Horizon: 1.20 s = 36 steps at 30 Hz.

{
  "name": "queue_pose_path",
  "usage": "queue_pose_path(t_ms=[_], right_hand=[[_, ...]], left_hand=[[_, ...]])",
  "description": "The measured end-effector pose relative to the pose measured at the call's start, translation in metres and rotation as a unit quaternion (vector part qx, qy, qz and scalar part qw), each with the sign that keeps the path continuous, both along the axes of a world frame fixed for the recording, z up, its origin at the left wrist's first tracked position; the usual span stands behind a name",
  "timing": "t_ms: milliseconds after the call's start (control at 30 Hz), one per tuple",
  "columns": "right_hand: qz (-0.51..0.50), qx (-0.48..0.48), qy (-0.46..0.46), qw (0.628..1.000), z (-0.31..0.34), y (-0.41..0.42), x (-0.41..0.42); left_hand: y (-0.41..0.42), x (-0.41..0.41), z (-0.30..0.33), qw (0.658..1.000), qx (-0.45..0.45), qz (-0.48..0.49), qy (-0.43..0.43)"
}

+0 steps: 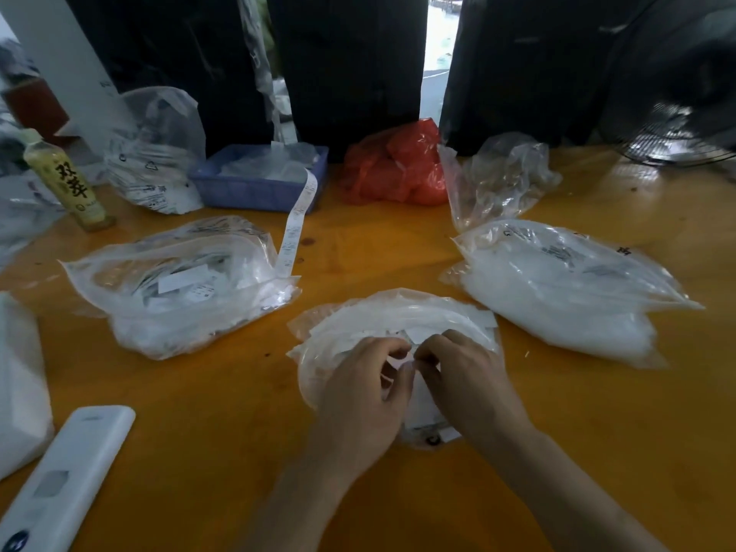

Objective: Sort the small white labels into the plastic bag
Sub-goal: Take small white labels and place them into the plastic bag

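A clear plastic bag [392, 314] lies open in the middle of the orange table [398, 249], with small white labels [422, 333] heaped at its mouth. My left hand [360, 396] and my right hand [468, 378] meet over the near part of the bag, fingertips pinched together on a small white label between them. More labels show under my hands near the bag's bottom edge [432, 434].
A label-filled bag [179, 284] lies at left and a fuller white one [557, 284] at right. Behind stand a blue tray [259, 191] with a label strip [294, 229], a red bag [398, 165], a crumpled clear bag [498, 177], a bottle [67, 181]. A white remote [67, 480] lies near left.
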State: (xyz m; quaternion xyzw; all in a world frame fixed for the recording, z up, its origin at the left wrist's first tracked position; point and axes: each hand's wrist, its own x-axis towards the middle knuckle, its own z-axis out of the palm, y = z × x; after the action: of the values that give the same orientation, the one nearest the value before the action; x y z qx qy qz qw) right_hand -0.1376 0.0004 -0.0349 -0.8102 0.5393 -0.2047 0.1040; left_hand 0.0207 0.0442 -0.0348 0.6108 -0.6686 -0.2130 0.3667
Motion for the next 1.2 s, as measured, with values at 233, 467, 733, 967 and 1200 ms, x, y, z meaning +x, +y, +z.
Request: queue_pose_path(t_ms=[233, 467, 733, 967, 1200], right_hand=[[-0.209, -0.224, -0.112, 0.945, 0.043, -0.041, -0.056], [-0.267, 0.105, 0.152, 0.946, 0.044, -0.123, -0.112], [-0.258, -0.087, -0.020, 0.962, 0.040, -0.105, -0.110], [-0.286, -0.022, -0.293, 0.912, 0.051, -0.094, -0.111], [-0.183, 0.086, -0.518, 0.831, 0.062, -0.068, -0.104]], left_hand=[[-0.004, -0.010, -0.037, 0.995, 0.042, -0.014, -0.091], [-0.004, -0.012, -0.045, 0.998, -0.007, 0.016, -0.067], [-0.003, -0.009, -0.050, 0.999, -0.027, 0.031, -0.012], [0.002, -0.005, -0.042, 0.992, -0.065, 0.081, 0.073], [0.012, 0.001, -0.036, 0.963, -0.028, 0.117, 0.240]])
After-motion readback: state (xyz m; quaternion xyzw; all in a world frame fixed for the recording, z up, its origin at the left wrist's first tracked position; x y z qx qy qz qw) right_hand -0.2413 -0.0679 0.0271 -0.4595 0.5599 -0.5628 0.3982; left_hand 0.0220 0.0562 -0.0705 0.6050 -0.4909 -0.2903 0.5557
